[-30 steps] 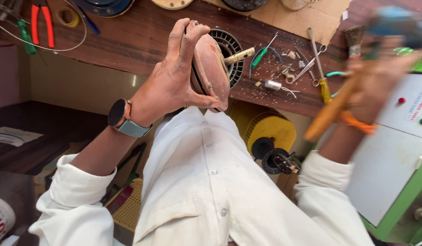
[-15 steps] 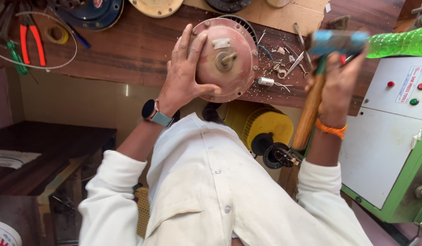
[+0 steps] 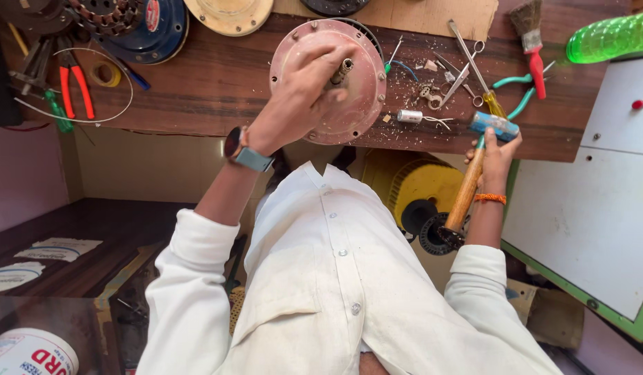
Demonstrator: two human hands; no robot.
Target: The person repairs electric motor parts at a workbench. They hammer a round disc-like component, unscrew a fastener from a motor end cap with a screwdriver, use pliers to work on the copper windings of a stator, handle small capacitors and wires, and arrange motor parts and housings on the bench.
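Hammering looks near: we pin the motor cover (image 3: 349, 90) on the surface (image 3: 210, 83) with our left hand (image 3: 304, 97) clasped over it, right hand (image 3: 495, 149) gripping the hammer (image 3: 474, 173) beside it, needing aim at the shaft (image 3: 342, 71).

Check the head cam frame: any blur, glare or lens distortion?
Head view: sharp on the left hand and pink motor cover; right hand gripping the hammer also crisp. Daylight is soft, no harsh glare. Wide-angle stretch bends the frame edges; the tub is cropped.
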